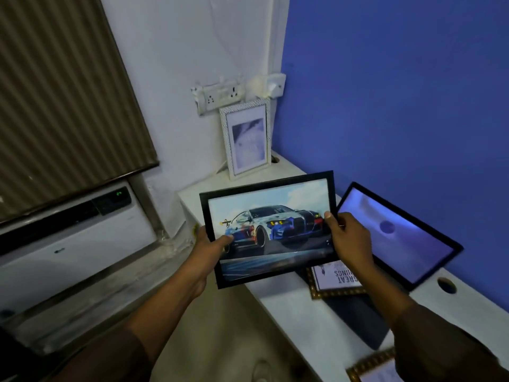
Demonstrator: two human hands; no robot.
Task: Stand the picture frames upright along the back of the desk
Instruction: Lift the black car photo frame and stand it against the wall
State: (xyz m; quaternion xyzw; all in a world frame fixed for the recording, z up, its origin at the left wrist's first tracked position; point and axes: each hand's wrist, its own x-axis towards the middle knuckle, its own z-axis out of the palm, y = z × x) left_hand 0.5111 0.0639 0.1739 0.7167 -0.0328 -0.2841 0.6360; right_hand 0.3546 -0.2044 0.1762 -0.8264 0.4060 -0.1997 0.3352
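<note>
Both my hands hold a black-framed car picture in the air above the left end of the white desk. My left hand grips its left edge, my right hand its right edge. A white frame stands upright in the corner against the white wall. A large black frame leans against the blue wall. A gold-edged frame with text lies flat on the desk under my right hand. Another gold-edged frame lies at the bottom edge, partly hidden by my sleeve.
A socket strip is fixed to the wall above the white frame. A dark flat mat lies on the desk. Two cable holes pierce the desk top. A white air conditioner sits left under a brown blind.
</note>
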